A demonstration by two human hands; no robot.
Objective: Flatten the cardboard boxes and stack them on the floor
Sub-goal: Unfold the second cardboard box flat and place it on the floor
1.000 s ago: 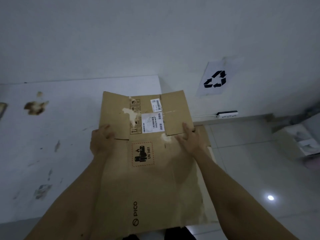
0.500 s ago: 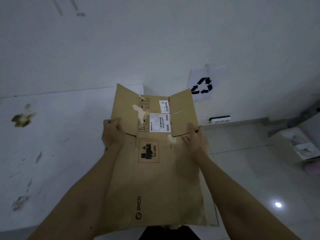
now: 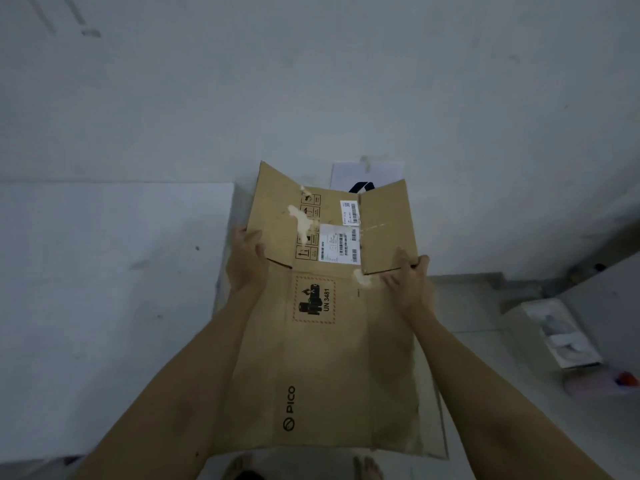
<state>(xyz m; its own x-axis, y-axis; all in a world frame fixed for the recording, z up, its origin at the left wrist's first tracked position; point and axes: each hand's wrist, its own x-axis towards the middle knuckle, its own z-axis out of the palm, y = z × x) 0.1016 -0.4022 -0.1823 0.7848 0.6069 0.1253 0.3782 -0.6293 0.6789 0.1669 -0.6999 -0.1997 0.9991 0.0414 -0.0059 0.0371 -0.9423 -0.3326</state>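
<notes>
A flattened brown cardboard box (image 3: 332, 344) with a PICO logo, a UN 3481 battery mark and white shipping labels is held in the air in front of me. My left hand (image 3: 246, 263) grips its left edge near the flap slit. My right hand (image 3: 408, 284) grips the right edge at the base of the right flap. The two far flaps tilt slightly upward. Another flat piece of cardboard (image 3: 439, 427) lies on the floor under the held box, mostly hidden.
A white table (image 3: 104, 306) stands at left, against the white wall (image 3: 311, 81). A paper sign (image 3: 367, 174) on the wall is half hidden behind the box. Open white boxes (image 3: 561, 334) sit on the tiled floor at right. My bare feet show at the bottom edge.
The box and both hands have shifted right, off the table and toward the floor area. The view swung right too, and the box now covers most of the recycling sign.
</notes>
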